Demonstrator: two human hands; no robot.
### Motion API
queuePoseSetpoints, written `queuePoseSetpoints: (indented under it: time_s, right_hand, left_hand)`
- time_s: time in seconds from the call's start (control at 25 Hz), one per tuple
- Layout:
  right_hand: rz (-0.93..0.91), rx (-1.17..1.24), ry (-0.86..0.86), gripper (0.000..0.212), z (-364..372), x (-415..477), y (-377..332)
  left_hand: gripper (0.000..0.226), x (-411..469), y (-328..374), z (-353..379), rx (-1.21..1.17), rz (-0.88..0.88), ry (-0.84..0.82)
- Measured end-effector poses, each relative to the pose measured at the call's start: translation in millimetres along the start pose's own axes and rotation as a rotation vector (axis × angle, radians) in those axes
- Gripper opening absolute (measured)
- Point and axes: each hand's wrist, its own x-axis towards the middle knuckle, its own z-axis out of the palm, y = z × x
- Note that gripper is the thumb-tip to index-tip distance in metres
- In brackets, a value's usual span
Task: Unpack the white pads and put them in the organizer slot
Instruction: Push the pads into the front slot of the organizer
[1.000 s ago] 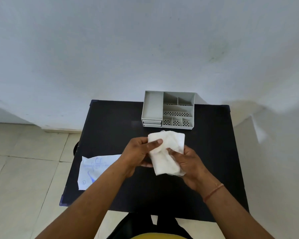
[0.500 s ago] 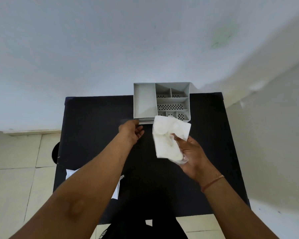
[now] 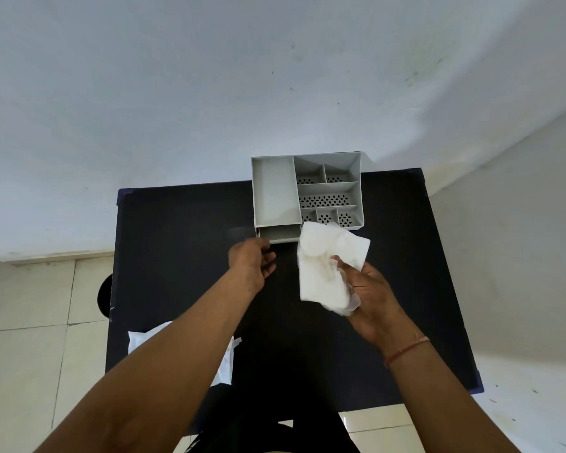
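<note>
My right hand [image 3: 371, 295] holds a bundle of white pads [image 3: 321, 273], with crumpled clear wrapper at its lower edge, just in front of the grey organizer [image 3: 275, 191]. The organizer stands at the table's far edge. It has one long plain slot on the left and several small perforated compartments on the right. A shallow drawer [image 3: 280, 236] sticks out a little from its lower left front. My left hand [image 3: 250, 264] is at that drawer, thumb and curled fingers at its front edge.
The black table [image 3: 177, 240] stands against a white wall. A white printed wrapper [image 3: 138, 341] lies on its near left part, partly under my left forearm. A dark round object [image 3: 103, 295] shows on the tiled floor beside the table's left edge.
My left hand has let go of the pads and reached forward to the organizer's drawer, which now sticks out a little. My right hand alone keeps the pads, carried closer to the organizer.
</note>
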Motion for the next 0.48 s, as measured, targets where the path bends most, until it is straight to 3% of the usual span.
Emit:
queuePoseSetpoints:
  time_s: [0.24, 0.36, 0.48]
  right_hand:
    - [-0.014, -0.039, -0.047, 0.04, -7.2, 6.0, -5.4]
    - [-0.022, -0.062, -0.051, 0.039, -8.4, 10.7, -7.7]
    - [-0.018, -0.06, -0.044, 0.038, -8.1, 17.1, -8.0]
  left_hand:
    - [0.071, -9.4, -41.4, -22.1, 0.01, 0.017, -0.023]
    - [0.073, -11.9, -43.1, -23.9, 0.026, 0.036, -0.023]
    - [0.053, -11.9, -40.6, -24.3, 0.064, 0.03, -0.045]
